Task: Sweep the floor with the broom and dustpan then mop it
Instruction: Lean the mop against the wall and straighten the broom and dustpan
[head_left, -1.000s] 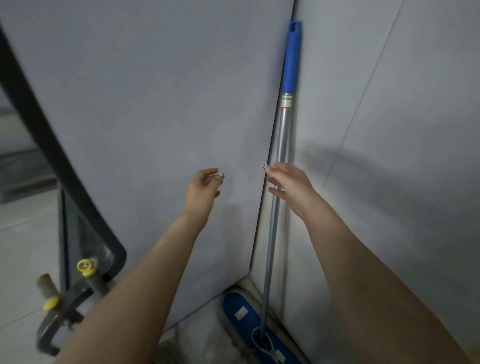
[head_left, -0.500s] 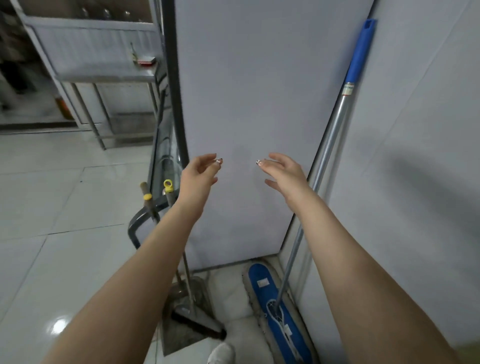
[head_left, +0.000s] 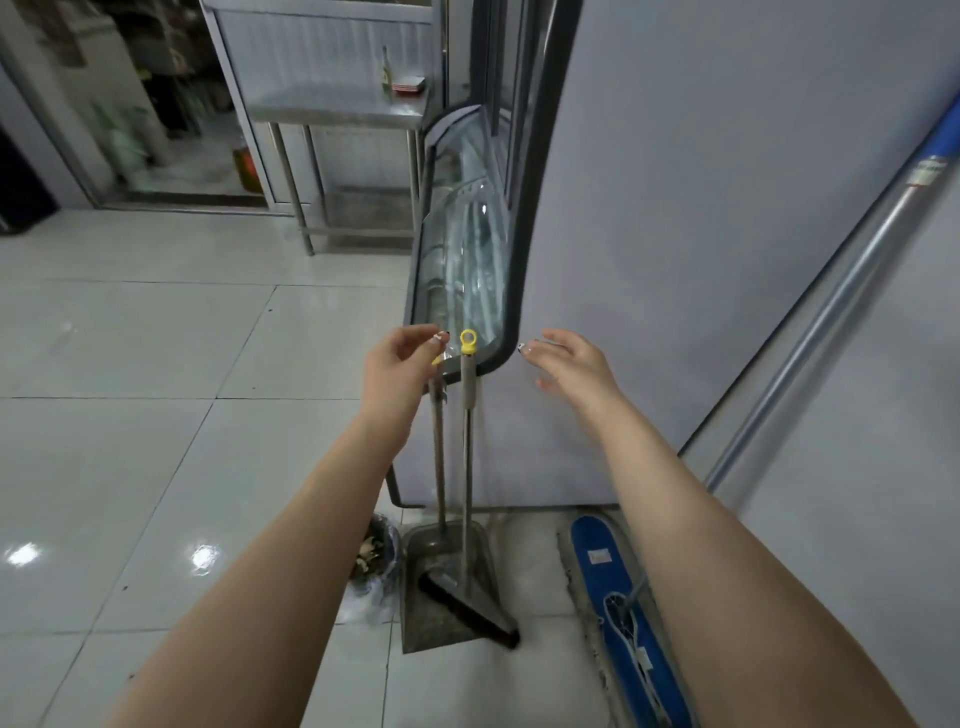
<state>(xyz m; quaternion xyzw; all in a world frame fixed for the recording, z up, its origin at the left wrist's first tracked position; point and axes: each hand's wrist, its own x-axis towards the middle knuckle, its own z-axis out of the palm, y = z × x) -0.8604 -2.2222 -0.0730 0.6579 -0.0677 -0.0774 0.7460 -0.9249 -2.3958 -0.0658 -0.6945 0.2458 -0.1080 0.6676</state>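
Note:
A broom (head_left: 467, 447) with a grey handle and yellow cap stands upright, its dark bristles resting in a grey metal dustpan (head_left: 447, 587) on the floor. The dustpan's own thin handle rises beside it. My left hand (head_left: 397, 371) hovers at the top of the dustpan handle, fingers loosely curled, holding nothing. My right hand (head_left: 571, 366) is held out to the right of the broom's cap, fingers relaxed and apart from it. A flat mop with a blue head (head_left: 623, 613) and a metal pole (head_left: 831, 312) leans in the corner at right.
A grey fridge side panel (head_left: 701, 234) and a glass-fronted cabinet (head_left: 462, 249) stand right behind the broom. A small bin with a plastic bag (head_left: 376, 566) sits left of the dustpan. A steel table (head_left: 337, 109) stands further back. Glossy white tiles (head_left: 130, 415) spread to the left.
The view has swung left and down from the mop in the corner to the broom and dustpan. Both hands have dropped toward the two handle tops.

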